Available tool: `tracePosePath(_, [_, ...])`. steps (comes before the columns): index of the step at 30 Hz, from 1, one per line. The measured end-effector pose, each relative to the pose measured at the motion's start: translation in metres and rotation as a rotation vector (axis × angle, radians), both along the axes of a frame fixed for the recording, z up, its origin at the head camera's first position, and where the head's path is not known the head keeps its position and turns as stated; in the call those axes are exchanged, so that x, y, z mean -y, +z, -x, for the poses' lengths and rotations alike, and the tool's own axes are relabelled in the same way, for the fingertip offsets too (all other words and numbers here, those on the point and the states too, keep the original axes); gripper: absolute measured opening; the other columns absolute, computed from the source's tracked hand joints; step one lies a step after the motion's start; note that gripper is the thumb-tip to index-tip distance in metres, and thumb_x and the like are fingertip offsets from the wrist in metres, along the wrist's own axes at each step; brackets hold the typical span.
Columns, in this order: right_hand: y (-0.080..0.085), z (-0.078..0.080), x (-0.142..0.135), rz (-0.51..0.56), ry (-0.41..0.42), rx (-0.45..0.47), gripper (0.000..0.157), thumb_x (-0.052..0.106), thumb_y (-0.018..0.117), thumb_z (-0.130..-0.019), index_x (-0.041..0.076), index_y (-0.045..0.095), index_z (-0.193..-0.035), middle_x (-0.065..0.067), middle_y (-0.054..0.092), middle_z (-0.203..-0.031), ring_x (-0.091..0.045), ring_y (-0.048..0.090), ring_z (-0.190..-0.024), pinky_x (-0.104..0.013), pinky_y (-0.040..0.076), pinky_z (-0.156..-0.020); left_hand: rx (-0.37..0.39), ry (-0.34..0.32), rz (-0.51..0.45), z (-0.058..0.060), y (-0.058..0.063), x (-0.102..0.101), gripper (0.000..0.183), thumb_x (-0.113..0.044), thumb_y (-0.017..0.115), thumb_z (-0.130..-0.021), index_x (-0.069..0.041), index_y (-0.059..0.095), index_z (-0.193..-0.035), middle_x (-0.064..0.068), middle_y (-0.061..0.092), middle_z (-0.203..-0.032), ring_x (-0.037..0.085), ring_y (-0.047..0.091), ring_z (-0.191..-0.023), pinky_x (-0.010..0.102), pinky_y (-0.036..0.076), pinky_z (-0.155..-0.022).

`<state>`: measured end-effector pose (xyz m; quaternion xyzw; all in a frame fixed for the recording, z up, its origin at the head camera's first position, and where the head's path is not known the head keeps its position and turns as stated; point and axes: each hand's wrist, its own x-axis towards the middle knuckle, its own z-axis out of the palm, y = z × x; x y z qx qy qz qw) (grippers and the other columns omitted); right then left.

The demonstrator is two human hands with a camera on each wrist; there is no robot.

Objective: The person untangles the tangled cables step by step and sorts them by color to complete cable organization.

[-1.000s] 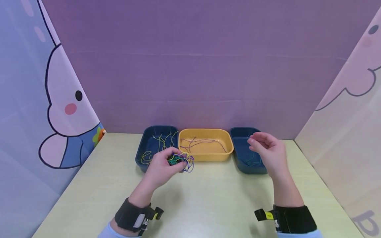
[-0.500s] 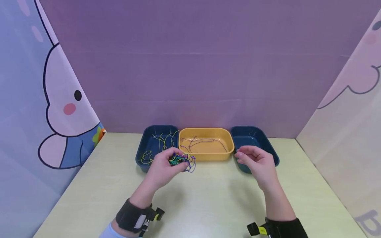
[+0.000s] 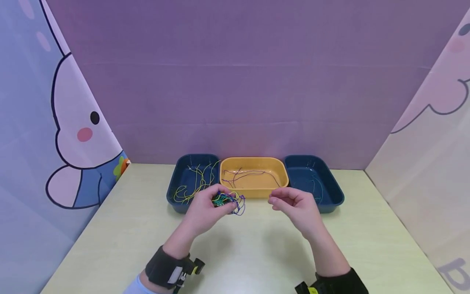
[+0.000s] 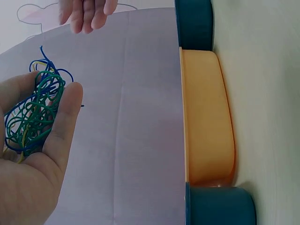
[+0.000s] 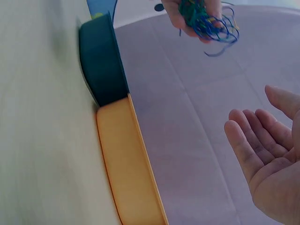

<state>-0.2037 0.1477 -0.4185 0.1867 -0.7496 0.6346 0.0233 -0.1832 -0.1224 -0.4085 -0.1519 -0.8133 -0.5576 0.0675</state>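
My left hand (image 3: 202, 213) grips a tangle of thin green, blue and yellow wires (image 4: 40, 105) between thumb and fingers, in front of the left trays. Loose blue loops stick out past the fingertips. To the right, my right hand (image 3: 299, 213) hovers in front of the yellow and right blue trays, fingers bent loosely. The right wrist view shows its thumb apart from the fingers and no wire in it. A gap separates the two hands.
Three trays stand in a row against the purple backdrop (image 3: 249, 94). The left dark blue tray (image 3: 182, 176) holds yellow wires, the yellow tray (image 3: 253, 193) purple ones, and the right dark blue tray (image 3: 332, 194) thin green ones. Printed cloth panels flank the pale table (image 3: 117, 228).
My right hand has come from over the right blue tray leftward and down, nearer the left hand. The left hand has shifted slightly right, still holding the wires.
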Motion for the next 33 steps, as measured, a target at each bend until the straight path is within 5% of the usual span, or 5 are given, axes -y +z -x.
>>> tracePosePath(9, [0.010, -0.017, 0.025, 0.001, 0.099, 0.033, 0.017, 0.006, 0.070, -0.087, 0.000, 0.068, -0.103, -0.012, 0.069, -0.094, -0.030, 0.064, -0.081, -0.031, 0.057, -0.074, 0.005, -0.079, 0.018, 0.000, -0.009, -0.010, 0.024, -0.026, 0.077, -0.082, -0.022, 0.061, -0.100, -0.003, 0.064, -0.097, 0.015, 0.061, -0.076, 0.034, 0.057, -0.060])
tracePosePath(14, [0.000, -0.017, 0.033, -0.001, 0.137, 0.000, 0.015, 0.009, 0.073, -0.085, 0.002, 0.071, -0.098, -0.009, 0.070, -0.088, -0.028, 0.064, -0.075, -0.031, 0.057, -0.070, 0.020, -0.103, 0.018, -0.001, -0.012, -0.014, 0.023, -0.027, 0.076, -0.083, -0.022, 0.061, -0.100, -0.001, 0.063, -0.097, 0.015, 0.060, -0.073, 0.034, 0.056, -0.057])
tracePosePath(20, [-0.009, -0.013, 0.034, -0.023, 0.130, -0.036, 0.008, 0.014, 0.072, -0.086, 0.008, 0.073, -0.092, -0.006, 0.070, -0.081, -0.026, 0.064, -0.070, -0.032, 0.058, -0.067, 0.015, -0.146, 0.028, -0.001, -0.012, -0.014, 0.025, -0.031, 0.075, -0.084, -0.023, 0.063, -0.104, 0.001, 0.063, -0.099, 0.015, 0.059, -0.075, 0.034, 0.055, -0.058])
tracePosePath(33, [0.002, -0.014, 0.029, -0.024, 0.101, 0.018, 0.008, 0.008, 0.068, -0.089, 0.002, 0.071, -0.093, -0.010, 0.070, -0.082, -0.028, 0.066, -0.073, -0.034, 0.058, -0.071, 0.025, -0.191, -0.037, -0.002, -0.007, -0.008, 0.019, -0.017, 0.071, -0.087, -0.021, 0.065, -0.105, -0.003, 0.066, -0.100, 0.013, 0.062, -0.080, 0.036, 0.055, -0.063])
